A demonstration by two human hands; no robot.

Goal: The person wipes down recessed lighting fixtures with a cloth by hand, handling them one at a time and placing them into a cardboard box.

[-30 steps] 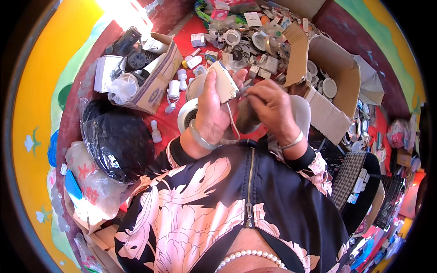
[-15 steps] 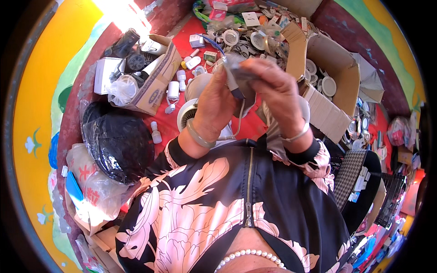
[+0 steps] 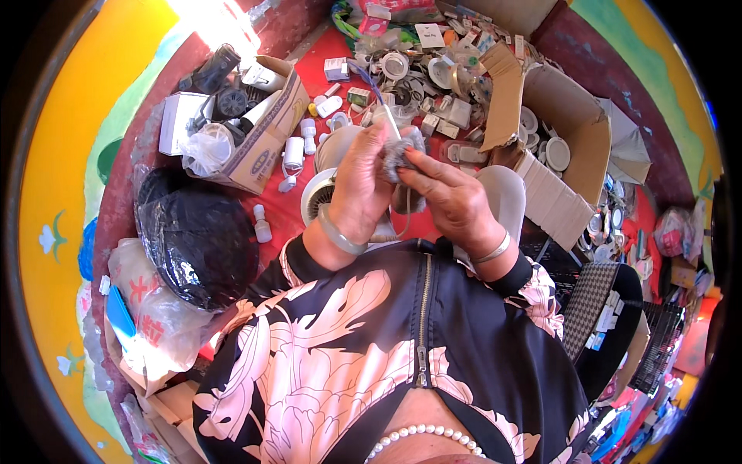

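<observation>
My left hand (image 3: 357, 176) is closed around a slim white block with wires (image 3: 389, 120). A blue-grey lead leaves its upper end, and a pale cord (image 3: 407, 216) hangs below. My right hand (image 3: 456, 207) pinches a grey fluffy cloth (image 3: 398, 158) and presses it against the block, covering its lower part. More grey cloth hangs beneath the fingers. Just left of my left wrist is a round white lamp with a finned body (image 3: 315, 193). Several white bulbs (image 3: 294, 155) lie on the red sheet beyond it.
An open carton (image 3: 267, 139) of lamps stands at left, above a black plastic bag (image 3: 197, 240). Another open carton (image 3: 568, 197) at right holds round white fittings. Small boxes and lamp parts (image 3: 440, 73) pile up at the far side. A checked bag (image 3: 591, 298) is at right.
My right hand has come down and pressed the grey cloth onto the block, and it was blurred and higher before. My left hand has barely moved, while the block has tilted.
</observation>
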